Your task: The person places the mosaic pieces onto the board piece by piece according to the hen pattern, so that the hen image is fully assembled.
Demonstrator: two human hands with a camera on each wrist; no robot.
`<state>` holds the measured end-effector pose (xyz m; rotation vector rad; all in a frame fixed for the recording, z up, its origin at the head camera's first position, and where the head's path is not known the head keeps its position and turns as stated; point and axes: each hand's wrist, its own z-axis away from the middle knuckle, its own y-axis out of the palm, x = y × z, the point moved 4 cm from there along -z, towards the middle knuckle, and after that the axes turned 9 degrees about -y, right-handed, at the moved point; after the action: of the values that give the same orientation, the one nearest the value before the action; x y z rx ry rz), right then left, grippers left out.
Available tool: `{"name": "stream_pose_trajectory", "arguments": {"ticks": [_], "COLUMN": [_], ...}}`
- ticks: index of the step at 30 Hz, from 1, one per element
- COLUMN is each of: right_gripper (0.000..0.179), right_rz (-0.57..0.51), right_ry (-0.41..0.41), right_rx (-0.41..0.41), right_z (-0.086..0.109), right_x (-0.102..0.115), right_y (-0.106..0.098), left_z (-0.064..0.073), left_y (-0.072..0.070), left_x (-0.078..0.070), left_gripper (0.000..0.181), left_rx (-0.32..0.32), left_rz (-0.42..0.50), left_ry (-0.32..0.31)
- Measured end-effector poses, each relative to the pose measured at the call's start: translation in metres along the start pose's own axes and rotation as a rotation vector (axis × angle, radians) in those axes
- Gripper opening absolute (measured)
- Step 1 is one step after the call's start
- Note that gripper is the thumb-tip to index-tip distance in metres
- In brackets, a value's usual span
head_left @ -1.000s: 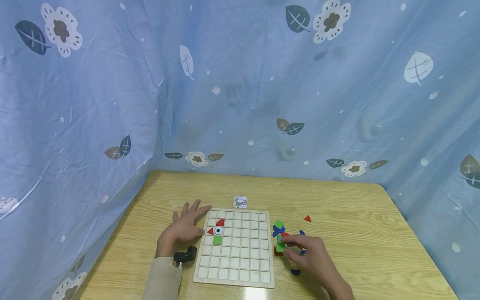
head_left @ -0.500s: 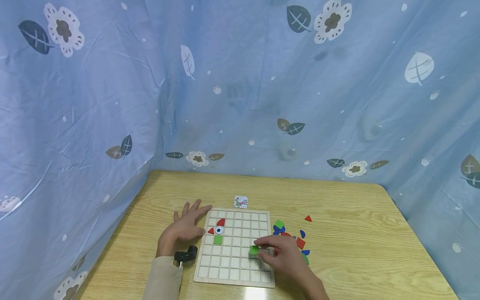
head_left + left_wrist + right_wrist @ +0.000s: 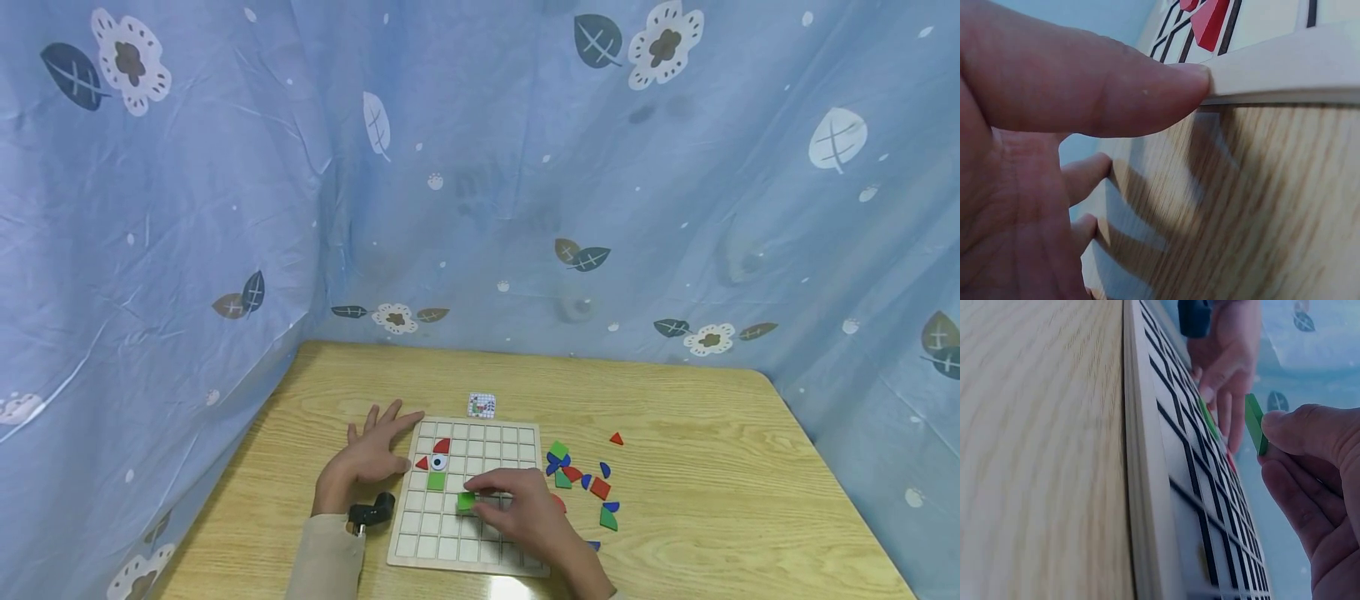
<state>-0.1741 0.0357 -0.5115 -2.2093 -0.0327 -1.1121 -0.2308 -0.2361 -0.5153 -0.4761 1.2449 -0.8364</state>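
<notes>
A wooden grid board (image 3: 447, 547) lies on the table. Its upper left cells carry a red quarter-circle tile (image 3: 442, 446), a red triangle tile (image 3: 422, 463), a white tile with a blue eye (image 3: 438, 462) and a green square tile (image 3: 436, 481). My right hand (image 3: 519, 500) pinches another green square tile (image 3: 466, 502) between thumb and fingertips, over the board's middle; in the right wrist view this tile (image 3: 1254, 425) is raised off the cells. With fingers spread on the table, my left hand (image 3: 371, 454) touches the board's left edge with its thumb (image 3: 1147, 94).
Behind the board lies a small picture card (image 3: 482, 406). Several loose tiles are scattered to its right, among them a red square (image 3: 601, 488), a green quarter circle (image 3: 608, 518) and a red triangle (image 3: 617, 438). A blue curtain (image 3: 480, 208) hangs behind the table.
My right hand has picked up the green square tile from the loose pieces on the right and carried it leftward over the board's middle. The left hand has stayed in place.
</notes>
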Motion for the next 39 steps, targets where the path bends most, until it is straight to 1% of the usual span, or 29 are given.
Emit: {"name": "stream_pose_trajectory", "arguments": {"ticks": [5,8,14,19,23,25,30,35,39], "right_gripper": [0.023,0.023,0.021,0.019,0.018,0.018,0.019,0.022,0.023], "right_rz": [0.0,0.004,0.022,0.049,0.094,0.138,0.201,0.226,0.23], "right_ry": [0.0,-0.014,-0.078,-0.123,-0.112,-0.105,-0.068,-0.033,-0.023], "right_rx": [0.03,0.043,0.062,0.062,0.082,0.094,0.118,0.133,0.135], "right_z": [-0.01,-0.016,-0.026,-0.03,-0.031,-0.032,-0.034,-0.033,-0.033], "right_x": [0.001,0.002,0.004,0.005,0.005,0.005,0.005,0.006,0.005], "right_y": [0.011,0.018,0.031,0.039,0.044,0.045,0.048,0.05,0.05], "left_z": [-0.002,-0.002,-0.002,-0.001,-0.001,-0.001,-0.001,-0.002,-0.002], "left_y": [0.001,0.001,0.001,0.001,0.001,0.001,0.001,0.002,0.002], "left_x": [0.002,0.003,0.003,0.004,0.003,0.003,0.003,0.003,0.003], "left_gripper": [0.083,0.082,0.082,0.083,0.083,0.083,0.084,0.084,0.084], "left_rx": [-0.009,-0.009,0.001,-0.001,-0.002,-0.004,-0.01,-0.008,-0.007], "left_rz": [-0.017,-0.02,-0.012,-0.012,-0.014,-0.017,-0.01,-0.012,-0.016], "left_ry": [-0.009,-0.01,-0.006,-0.006,-0.004,-0.007,-0.01,-0.003,0.002]}}
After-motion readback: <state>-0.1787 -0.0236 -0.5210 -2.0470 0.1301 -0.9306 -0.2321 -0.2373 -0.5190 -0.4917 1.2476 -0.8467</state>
